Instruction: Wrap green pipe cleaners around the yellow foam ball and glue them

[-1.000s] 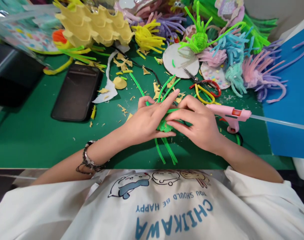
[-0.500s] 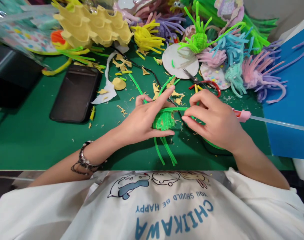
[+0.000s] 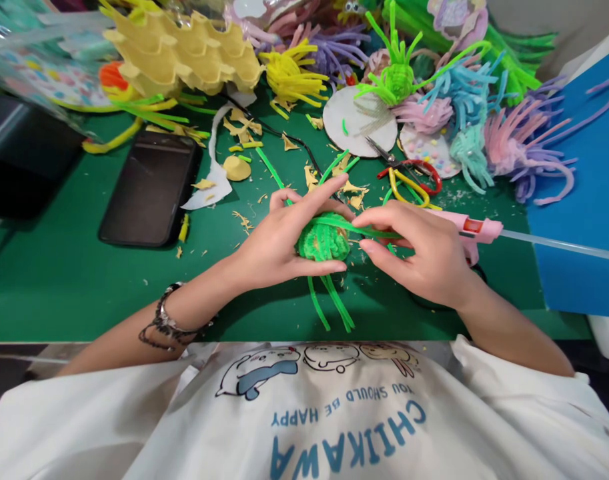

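In the head view, scraps (image 3: 243, 127), a phone (image 3: 149, 190) and an egg tray (image 3: 184, 52) litter the green table (image 3: 59, 287) below a grey wall (image 3: 587, 30). Near the table's front, the left hand (image 3: 279, 243)'s spread fingers hold a ball (image 3: 324, 243); whether the right hand (image 3: 427, 250) pinches its strand (image 3: 377, 232), I cannot tell.

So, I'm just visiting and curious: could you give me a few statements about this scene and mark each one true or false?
1. The left hand holds a green ball. True.
2. The right hand is gripping the scissors. False: the right hand has a green strand at its thumb and index finger.
3. The scissors show red and yellow on their handles. True.
4. The glue gun is blue. False: the glue gun is pink.
5. The phone's screen is lit up. False: the phone has a dark screen.
6. A bracelet is on the left wrist. True.
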The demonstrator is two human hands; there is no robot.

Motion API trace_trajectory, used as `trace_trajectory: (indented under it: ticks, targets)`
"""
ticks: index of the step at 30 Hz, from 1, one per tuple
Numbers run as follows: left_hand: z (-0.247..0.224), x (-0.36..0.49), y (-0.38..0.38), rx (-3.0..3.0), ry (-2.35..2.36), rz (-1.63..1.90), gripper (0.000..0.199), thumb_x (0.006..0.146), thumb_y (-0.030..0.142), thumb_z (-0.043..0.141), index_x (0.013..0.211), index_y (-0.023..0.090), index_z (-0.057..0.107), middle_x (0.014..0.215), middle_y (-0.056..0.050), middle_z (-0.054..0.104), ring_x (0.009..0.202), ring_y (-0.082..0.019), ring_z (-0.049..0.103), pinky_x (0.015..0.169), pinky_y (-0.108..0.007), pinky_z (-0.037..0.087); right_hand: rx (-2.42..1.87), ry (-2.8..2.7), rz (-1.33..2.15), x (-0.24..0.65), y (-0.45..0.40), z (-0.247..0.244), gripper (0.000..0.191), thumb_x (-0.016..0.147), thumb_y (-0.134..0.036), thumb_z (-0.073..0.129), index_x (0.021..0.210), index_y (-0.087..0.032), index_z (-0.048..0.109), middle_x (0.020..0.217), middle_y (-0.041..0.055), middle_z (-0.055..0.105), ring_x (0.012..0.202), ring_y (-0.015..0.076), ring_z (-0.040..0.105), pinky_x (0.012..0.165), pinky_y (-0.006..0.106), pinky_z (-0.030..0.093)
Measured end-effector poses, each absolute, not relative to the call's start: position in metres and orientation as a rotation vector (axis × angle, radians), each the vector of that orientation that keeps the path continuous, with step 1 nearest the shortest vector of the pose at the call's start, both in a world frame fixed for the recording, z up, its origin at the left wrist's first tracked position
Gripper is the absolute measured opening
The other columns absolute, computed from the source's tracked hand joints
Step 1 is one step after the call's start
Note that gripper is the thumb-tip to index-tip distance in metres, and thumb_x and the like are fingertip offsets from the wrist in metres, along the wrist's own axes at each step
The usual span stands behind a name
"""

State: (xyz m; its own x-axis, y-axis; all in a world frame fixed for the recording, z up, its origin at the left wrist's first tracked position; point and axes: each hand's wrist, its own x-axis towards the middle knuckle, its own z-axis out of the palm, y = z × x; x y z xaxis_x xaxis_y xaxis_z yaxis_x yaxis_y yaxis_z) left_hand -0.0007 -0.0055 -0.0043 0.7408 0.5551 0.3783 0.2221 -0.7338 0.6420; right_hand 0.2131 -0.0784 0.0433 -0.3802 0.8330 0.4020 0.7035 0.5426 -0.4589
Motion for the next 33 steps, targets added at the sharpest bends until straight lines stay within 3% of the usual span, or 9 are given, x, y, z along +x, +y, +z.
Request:
trace_trajectory:
  ticks: [7,13,28,33]
  targets:
    - [0.001,0.0,-0.009,2.432,0.571,0.8,0.088,0.082,0.073,0.057,0.153,0.032,0.024,0.123,-0.009,0.071,0.109,-0.028,0.067,0.092,-0.044,0.039,-1.085,-2.169,0.094,0.212,-0.073,0.041,0.024,0.095,-0.012,0.051,0.096,-0.024,0.071,0.076,-0.0022,0.058,0.067,0.0077,0.056,0.062,0.022,0.048]
    - [0.001,0.0,-0.008,2.45,0.536,0.798,0.086,0.082,0.072,0.057,0.152,0.031,0.028,0.128,-0.011,0.069,0.112,-0.028,0.065,0.092,-0.042,0.04,-1.088,-2.165,0.035,0.208,-0.071,0.035,0.015,0.093,-0.025,0.059,0.099,-0.026,0.073,0.082,0.0011,0.053,0.077,0.0117,0.055,0.065,0.026,0.049]
    - [-0.001,-0.001,-0.006,2.437,0.455,0.844,0.086,0.086,0.064,0.06,0.155,0.028,0.023,0.126,-0.011,0.07,0.109,-0.026,0.064,0.092,-0.038,0.04,-1.006,-2.094,0.157,0.207,-0.068,0.034,0.008,0.09,-0.015,0.061,0.085,-0.02,0.064,0.085,-0.0007,0.047,0.073,0.0078,0.048,0.063,0.025,0.042]
    - [-0.001,-0.001,-0.007,2.451,0.456,0.847,0.086,0.085,0.067,0.058,0.154,0.026,0.027,0.128,-0.012,0.068,0.111,-0.027,0.064,0.092,-0.038,0.041,-0.99,-2.144,0.147,0.209,-0.068,0.034,0.008,0.092,-0.02,0.062,0.095,-0.023,0.068,0.086,-0.0001,0.048,0.08,0.0097,0.052,0.065,0.025,0.046]
